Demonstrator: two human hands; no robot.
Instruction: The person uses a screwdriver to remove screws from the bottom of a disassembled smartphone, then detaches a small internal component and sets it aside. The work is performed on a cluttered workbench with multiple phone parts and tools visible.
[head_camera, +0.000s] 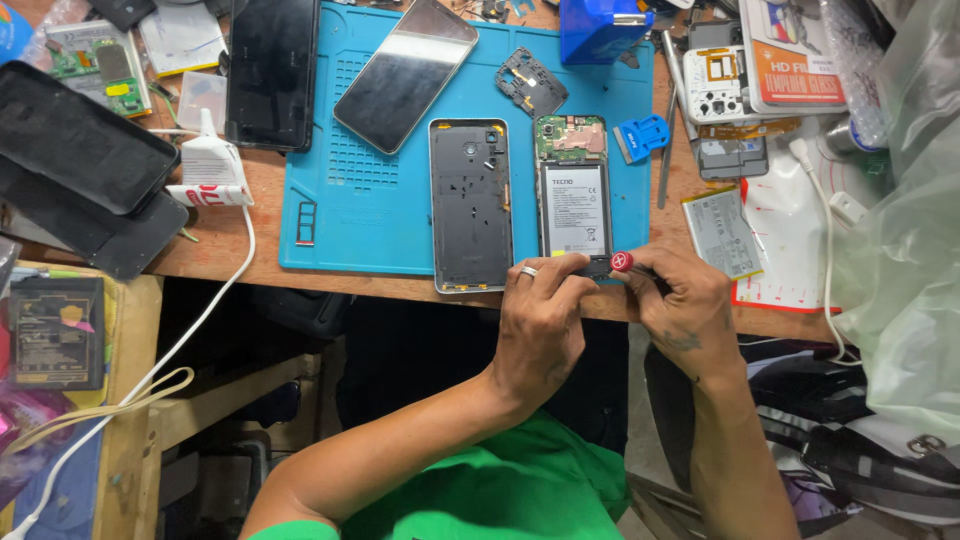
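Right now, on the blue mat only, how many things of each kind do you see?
Opened phone, which the left hand touches: 1
Grey back cover: 1
Loose screen: 1
Small black frame part: 1
Blue plastic tool: 1
Total: 5

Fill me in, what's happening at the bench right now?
A person is working on an opened phone lying on a blue mat at the bench edge, its battery and circuit board exposed. The left hand steadies the phone's lower end, while the right hand holds a red-capped screwdriver against that same end. The removed back cover lies just left of the phone, inside up. A separate screen panel rests higher on the mat, and a blue pry tool sits to the phone's right.
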